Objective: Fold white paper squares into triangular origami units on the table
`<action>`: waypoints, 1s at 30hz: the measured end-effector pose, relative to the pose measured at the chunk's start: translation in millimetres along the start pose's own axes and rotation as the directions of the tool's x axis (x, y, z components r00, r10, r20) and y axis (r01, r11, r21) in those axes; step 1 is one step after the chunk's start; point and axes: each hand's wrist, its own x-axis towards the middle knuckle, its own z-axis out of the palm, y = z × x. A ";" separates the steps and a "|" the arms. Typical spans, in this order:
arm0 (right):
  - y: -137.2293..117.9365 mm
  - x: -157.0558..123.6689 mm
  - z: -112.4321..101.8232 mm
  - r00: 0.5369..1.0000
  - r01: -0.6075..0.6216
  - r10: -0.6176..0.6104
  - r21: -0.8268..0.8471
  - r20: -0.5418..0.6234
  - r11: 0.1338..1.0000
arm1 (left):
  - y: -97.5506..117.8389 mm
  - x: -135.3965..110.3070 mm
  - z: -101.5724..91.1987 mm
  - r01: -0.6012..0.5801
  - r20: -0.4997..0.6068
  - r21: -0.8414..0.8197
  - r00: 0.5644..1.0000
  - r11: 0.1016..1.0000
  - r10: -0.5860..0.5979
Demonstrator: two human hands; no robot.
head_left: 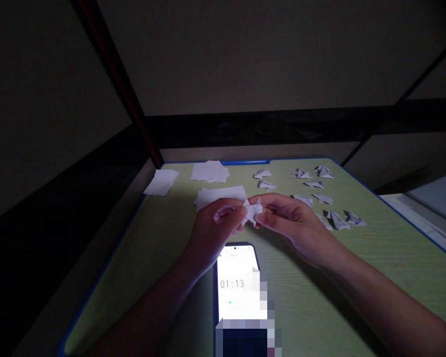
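Note:
Between both hands is a small white origami figure (252, 212) with several pointed tips, held up above the table. My left hand (219, 218) pinches its left side with thumb and fingers. On the other side, my right hand (292, 220) grips it, the thumb pressed on the front near its lower right part. Just behind the hands lies a stack of white paper sheets (223, 194), partly covered by my left hand. Below the figure, a phone (238, 292) with a bright screen reads 01:13.
More paper sheets (210, 171) lie at the back, with another pile (161, 182) at the far left. Several folded paper figures (322, 198) are spread over the right rear of the green table (375, 277). A blue rim edges the tabletop; walls stand behind and left.

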 end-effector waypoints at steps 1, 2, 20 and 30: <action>0.2 0.4 -0.4 1.000 -0.011 0.011 0.001 -0.024 1.000 | -0.4 0.3 0.3 -0.001 -0.004 0.003 1.000 1.000 0.001; -0.1 0.7 -0.7 0.999 -0.027 0.027 0.003 -0.045 1.000 | -0.7 0.7 0.5 -0.003 -0.010 0.005 1.000 1.000 0.003; 0.9 -0.6 3.5 0.987 -0.135 0.133 -0.019 -0.089 0.991 | -2.4 2.3 -0.2 -0.149 -0.015 0.075 0.989 0.986 0.150; 2.1 -2.3 1.1 0.991 -0.091 0.076 -0.143 -0.108 0.985 | 0.5 1.8 2.2 -0.162 -0.016 0.111 0.986 0.980 0.165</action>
